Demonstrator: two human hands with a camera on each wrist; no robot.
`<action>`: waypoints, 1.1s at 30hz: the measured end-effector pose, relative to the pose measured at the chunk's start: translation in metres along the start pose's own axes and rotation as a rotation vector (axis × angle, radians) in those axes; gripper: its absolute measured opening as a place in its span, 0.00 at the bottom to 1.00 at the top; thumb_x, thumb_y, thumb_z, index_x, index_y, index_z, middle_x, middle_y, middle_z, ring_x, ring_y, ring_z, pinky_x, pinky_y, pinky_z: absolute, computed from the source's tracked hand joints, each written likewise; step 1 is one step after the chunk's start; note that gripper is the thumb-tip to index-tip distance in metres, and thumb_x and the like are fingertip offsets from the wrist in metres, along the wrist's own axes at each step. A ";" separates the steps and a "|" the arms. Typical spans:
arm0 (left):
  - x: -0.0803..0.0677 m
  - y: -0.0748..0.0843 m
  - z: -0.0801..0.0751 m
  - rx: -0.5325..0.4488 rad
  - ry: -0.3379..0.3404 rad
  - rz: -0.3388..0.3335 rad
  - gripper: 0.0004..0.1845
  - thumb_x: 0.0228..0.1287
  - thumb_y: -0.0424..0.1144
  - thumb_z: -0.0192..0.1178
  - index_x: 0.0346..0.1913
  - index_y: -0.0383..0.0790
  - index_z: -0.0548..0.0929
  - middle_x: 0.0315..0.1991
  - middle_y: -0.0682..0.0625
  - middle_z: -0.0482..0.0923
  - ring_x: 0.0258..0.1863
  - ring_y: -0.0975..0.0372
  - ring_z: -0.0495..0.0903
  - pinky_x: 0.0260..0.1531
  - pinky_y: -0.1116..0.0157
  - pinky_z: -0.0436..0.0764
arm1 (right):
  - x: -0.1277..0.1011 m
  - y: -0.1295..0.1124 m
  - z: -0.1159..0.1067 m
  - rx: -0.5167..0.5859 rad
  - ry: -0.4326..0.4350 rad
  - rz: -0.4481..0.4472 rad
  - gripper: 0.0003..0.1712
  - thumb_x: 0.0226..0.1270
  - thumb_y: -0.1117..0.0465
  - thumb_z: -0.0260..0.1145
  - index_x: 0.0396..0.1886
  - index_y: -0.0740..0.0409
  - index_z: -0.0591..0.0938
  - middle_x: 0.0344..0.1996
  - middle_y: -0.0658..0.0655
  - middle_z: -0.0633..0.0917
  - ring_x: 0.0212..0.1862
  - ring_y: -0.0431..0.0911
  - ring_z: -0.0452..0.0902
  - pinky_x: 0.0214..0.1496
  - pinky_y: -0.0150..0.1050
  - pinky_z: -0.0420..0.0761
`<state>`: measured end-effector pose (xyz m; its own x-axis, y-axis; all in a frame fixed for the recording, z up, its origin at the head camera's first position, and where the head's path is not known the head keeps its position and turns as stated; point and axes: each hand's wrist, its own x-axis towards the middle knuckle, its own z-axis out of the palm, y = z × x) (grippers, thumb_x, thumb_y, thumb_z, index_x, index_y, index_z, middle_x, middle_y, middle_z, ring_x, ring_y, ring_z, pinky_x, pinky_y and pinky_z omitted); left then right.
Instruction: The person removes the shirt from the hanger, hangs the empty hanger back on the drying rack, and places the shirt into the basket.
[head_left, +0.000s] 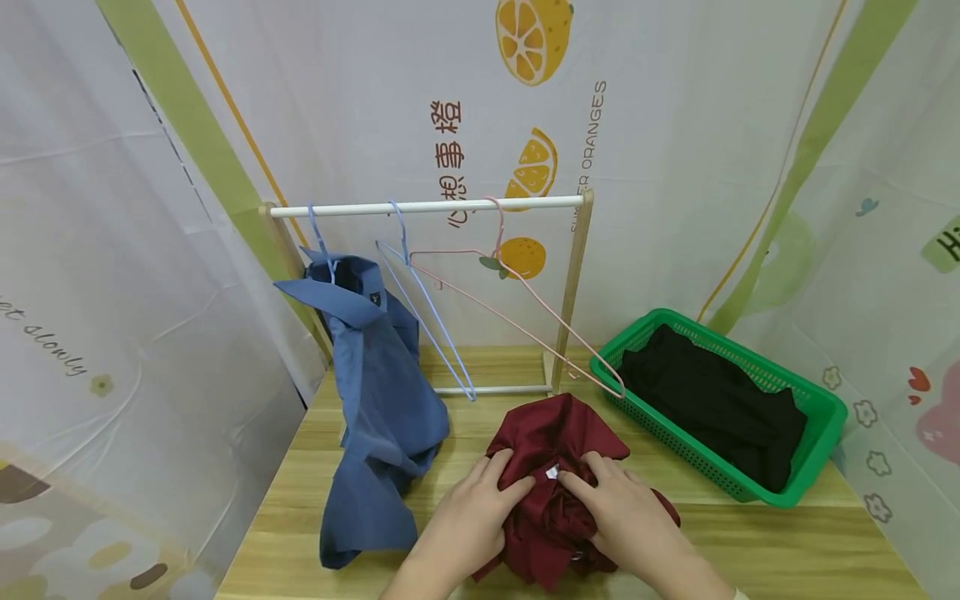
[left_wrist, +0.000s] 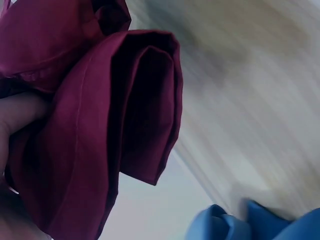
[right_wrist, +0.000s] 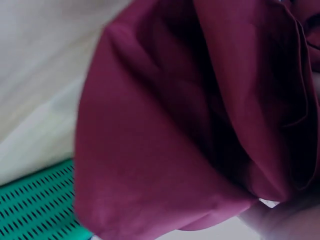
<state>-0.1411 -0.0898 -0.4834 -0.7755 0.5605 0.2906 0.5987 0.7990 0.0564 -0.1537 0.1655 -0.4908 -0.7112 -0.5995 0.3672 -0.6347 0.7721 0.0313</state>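
A dark red shirt (head_left: 551,429) is bunched up over the wooden table, with a small white label (head_left: 552,472) showing between my hands. My left hand (head_left: 480,500) grips its left side, thumb lying over the fabric. On the opposite side my right hand (head_left: 626,508) holds the cloth, thumb close to the label. A folded, stitched edge of the shirt (left_wrist: 85,135) hangs beside my left fingers in the left wrist view. Loose folds of the shirt (right_wrist: 145,145) fill much of the right wrist view and hide most of my right hand.
Behind stands a rack with a white rail (head_left: 450,206). A blue shirt (head_left: 382,400) hangs at its left, then an unloaded blue hanger (head_left: 431,304) and a pink hanger (head_left: 525,287). At right, a green basket (head_left: 690,442) holds black clothing (head_left: 708,400). Printed curtains surround the table (head_left: 292,508).
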 end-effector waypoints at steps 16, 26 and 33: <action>0.037 0.039 0.004 -0.031 0.035 0.108 0.24 0.63 0.34 0.73 0.60 0.58 0.87 0.65 0.46 0.79 0.55 0.58 0.84 0.41 0.68 0.87 | -0.039 0.026 -0.027 0.138 -0.133 0.172 0.39 0.43 0.64 0.87 0.60 0.48 0.85 0.43 0.50 0.78 0.35 0.38 0.69 0.30 0.30 0.72; 0.087 0.072 0.021 0.074 -0.016 0.163 0.25 0.63 0.41 0.75 0.62 0.63 0.85 0.66 0.51 0.78 0.53 0.62 0.81 0.41 0.71 0.85 | -0.074 0.054 -0.021 0.138 -0.113 0.400 0.37 0.48 0.59 0.88 0.61 0.51 0.86 0.44 0.51 0.80 0.34 0.37 0.75 0.27 0.34 0.73; 0.138 0.103 0.012 0.229 0.132 0.178 0.24 0.62 0.50 0.76 0.61 0.64 0.82 0.69 0.51 0.73 0.52 0.61 0.79 0.33 0.71 0.80 | -0.078 0.089 -0.044 0.048 0.128 0.385 0.39 0.42 0.65 0.88 0.59 0.60 0.84 0.43 0.66 0.81 0.35 0.54 0.83 0.27 0.51 0.82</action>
<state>-0.1893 0.0726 -0.4489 -0.6206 0.6750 0.3990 0.6505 0.7273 -0.2188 -0.1414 0.2897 -0.4757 -0.8580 -0.2352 0.4566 -0.3451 0.9224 -0.1734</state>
